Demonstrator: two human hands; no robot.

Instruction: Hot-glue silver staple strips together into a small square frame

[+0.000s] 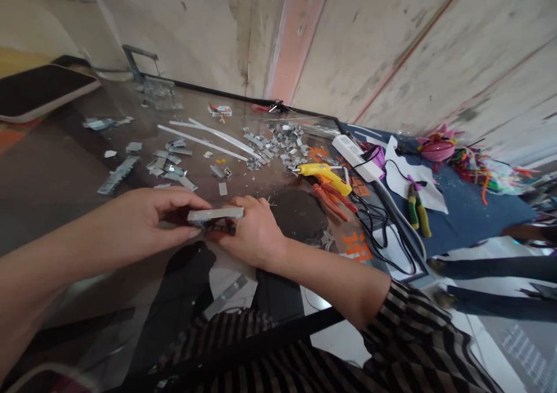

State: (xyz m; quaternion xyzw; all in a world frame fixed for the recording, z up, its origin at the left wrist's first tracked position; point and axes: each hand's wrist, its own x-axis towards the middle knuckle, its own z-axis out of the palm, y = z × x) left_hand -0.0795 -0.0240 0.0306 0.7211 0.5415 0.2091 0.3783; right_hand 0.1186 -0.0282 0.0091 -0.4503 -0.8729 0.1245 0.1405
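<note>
A small, flat, silvery-white rectangular piece (216,213) is held between my two hands, above the near part of the table. My left hand (163,217) pinches its left end between thumb and fingers. At the right end, my right hand (256,230) is closed on the same piece, its fingers curled and partly hiding it. The underside of the piece is dark and hard to make out. Beyond my hands lie small silvery pieces (174,163) and a longer silvery strip (118,175).
Thin white sticks (202,140) lie beside a pile of metallic scraps (282,143). To the right are a yellow glue gun (326,178), red-handled pliers (334,201), a white power strip (357,158), black cables and green-yellow pliers (418,210). A phone (43,91) rests far left.
</note>
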